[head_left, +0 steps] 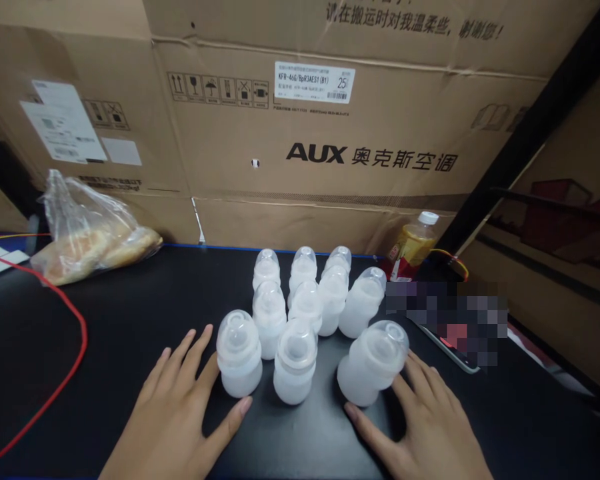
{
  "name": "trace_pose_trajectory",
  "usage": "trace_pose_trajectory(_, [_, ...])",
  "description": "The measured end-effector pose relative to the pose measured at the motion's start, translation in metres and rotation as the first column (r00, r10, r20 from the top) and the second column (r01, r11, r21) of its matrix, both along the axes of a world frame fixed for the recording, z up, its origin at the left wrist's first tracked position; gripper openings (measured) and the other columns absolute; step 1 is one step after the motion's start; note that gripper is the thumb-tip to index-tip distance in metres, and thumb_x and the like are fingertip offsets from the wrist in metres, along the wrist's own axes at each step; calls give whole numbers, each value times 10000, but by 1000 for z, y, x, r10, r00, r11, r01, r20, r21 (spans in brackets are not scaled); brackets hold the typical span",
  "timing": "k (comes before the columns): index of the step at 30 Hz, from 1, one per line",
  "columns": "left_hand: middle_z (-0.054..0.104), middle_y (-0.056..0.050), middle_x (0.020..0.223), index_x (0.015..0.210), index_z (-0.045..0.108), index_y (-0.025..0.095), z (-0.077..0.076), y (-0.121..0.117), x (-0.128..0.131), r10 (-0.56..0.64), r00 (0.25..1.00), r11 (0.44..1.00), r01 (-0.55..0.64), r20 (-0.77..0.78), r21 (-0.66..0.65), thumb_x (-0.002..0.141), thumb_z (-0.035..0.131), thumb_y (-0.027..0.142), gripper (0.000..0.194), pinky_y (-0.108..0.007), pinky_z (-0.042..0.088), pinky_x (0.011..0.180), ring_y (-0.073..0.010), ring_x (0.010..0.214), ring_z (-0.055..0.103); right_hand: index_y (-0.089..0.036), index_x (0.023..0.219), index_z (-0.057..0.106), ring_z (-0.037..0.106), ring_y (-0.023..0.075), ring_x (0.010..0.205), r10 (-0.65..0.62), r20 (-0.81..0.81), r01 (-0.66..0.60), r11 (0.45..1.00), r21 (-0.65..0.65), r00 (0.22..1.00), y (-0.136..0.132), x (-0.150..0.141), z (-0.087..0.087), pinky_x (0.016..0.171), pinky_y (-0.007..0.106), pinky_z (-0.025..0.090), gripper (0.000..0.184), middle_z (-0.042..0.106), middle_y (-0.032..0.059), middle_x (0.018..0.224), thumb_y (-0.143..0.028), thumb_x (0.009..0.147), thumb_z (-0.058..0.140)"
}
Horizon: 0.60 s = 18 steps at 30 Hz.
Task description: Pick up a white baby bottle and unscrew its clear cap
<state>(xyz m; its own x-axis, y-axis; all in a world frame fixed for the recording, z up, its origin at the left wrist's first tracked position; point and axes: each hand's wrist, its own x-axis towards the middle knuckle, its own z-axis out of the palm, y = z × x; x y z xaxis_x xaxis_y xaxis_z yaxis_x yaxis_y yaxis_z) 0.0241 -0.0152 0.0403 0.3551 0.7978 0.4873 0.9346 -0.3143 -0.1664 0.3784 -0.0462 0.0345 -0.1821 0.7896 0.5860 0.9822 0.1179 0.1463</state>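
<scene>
The left hand [175,407] and right hand [427,430] are resting open; between and ahead of them, bottles [295,370] are standing, long axes about upright, an outer front one being close to each.

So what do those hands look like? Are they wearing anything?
They are ordinary human hands, each with four fingers and a thumb. The left hand and the right hand are both bare: no gloves, rings, markings or cables show. The picture's lower edge cuts them off, and no sleeves are in view.
</scene>
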Motion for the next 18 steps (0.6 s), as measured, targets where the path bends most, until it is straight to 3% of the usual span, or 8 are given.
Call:
trace_pose_trajectory(8, [616,-191,1667,1516,721,226,-4,0,-4,11,999,997,-8,39,-81,1030,497,699,714,-731,553,1158,-478,1516,609,-94,1285,853,777,499,1213,3,19,-3,1000,16,1000,1,0,-2,910,686,696,711,777,275,1396,-659,865,751])
trace_pose_trajectory(18, [681,-237,1579,1432,781,183,0,0,-1,-12,1000,1000,13,-28,26,1027,509,699,710,-716,636,1058,-481,1410,703,-77,1268,857,799,490,1182,0,54,-2,999,40,999,2,1,-3,885,672,706,731,783,296,1372,-662,841,756])
